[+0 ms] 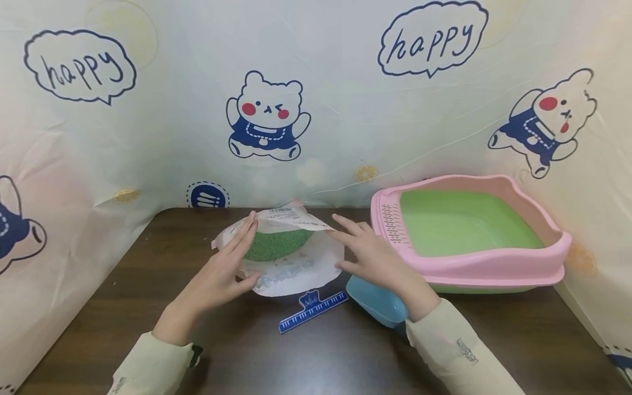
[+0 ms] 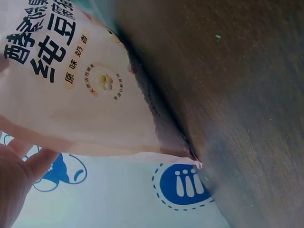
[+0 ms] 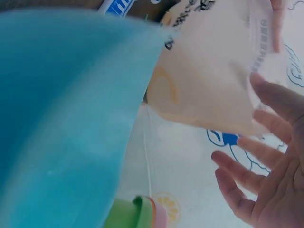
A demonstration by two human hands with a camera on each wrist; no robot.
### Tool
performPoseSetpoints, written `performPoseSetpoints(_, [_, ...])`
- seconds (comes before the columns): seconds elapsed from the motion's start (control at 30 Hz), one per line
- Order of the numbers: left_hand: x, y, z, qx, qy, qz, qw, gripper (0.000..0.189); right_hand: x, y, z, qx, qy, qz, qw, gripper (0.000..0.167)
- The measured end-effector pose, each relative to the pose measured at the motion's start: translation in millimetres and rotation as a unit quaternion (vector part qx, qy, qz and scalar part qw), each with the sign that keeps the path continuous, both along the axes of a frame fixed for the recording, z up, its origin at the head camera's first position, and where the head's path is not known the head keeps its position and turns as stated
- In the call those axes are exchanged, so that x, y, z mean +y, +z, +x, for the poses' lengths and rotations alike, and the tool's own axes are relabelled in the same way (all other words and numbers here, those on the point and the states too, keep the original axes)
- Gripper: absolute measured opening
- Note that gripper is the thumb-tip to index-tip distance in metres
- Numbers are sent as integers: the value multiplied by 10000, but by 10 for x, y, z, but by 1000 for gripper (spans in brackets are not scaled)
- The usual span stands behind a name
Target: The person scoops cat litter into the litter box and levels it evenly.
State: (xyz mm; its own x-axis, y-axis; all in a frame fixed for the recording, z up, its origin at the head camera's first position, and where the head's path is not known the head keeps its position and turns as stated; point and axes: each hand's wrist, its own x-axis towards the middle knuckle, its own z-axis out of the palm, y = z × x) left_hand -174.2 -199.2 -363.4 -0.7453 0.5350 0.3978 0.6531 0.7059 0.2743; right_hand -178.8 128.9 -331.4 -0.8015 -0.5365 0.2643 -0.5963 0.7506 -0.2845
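Note:
A pale paper-like bag (image 1: pixel 301 277) printed with dark characters stands on the table, its mouth spread and green granules (image 1: pixel 276 245) showing inside. My left hand (image 1: pixel 217 280) lies along the bag's left side, fingers extended and thumb apart; the left wrist view has its fingers at the edge of the bag (image 2: pixel 95 118). On the opposite side is my right hand (image 1: pixel 372 255), fingers spread and fairly straight, fingertips right at the bag's rim. In the right wrist view the thumb of that right hand (image 3: pixel 270 166) is close to the bag's edge.
A blue clip (image 1: pixel 313 311) with a piano-key pattern lies in front of the bag. Under my right forearm sits a blue scoop (image 1: pixel 377 302). The pink litter box (image 1: pixel 494 266) with a green inside stands at the back right. A printed cloth (image 1: pixel 336 109) hangs behind the table.

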Motion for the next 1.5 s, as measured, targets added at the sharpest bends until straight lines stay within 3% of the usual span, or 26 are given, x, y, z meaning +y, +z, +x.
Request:
performPoseSetpoints(0.13, [-26,9,-2,-95,55,-113,9999,106,90,55,68,-76,192,-198,9996,55])
performPoseSetpoints(0.3, [-72,3,-46,-112,-87,-73,9999,105,214,112,151,-134,187,-394,9990,44])
performPoseSetpoints(0.5, [-106,5,-144,-398,-207,6,9990,102,404,128,216,-257,-41,-198,9995,42])
performPoseSetpoints(0.7, [-100,56,-223,-398,-252,-190,9987,104,662,93,331,-235,-162,-67,9996,42])
performPoseSetpoints(0.87, [-95,121,-243,-474,-246,-289,9982,103,886,39,445,130,-43,-161,9998,40])
performPoseSetpoints(1.03, [-93,154,-256,-559,-246,-303,9977,104,1073,10,551,766,152,-292,9965,41])
performPoseSetpoints(1.23, [-90,166,-274,-712,-207,-267,9969,104,1243,-42,672,1052,128,-375,9937,39])
performPoseSetpoints(1.37, [-84,167,-288,-815,-188,-230,9962,104,1353,-135,767,1314,82,-354,9907,40])
performPoseSetpoints(1.5, [-79,165,-303,-765,-203,-242,9966,104,1447,-282,832,1651,300,-487,9846,33])
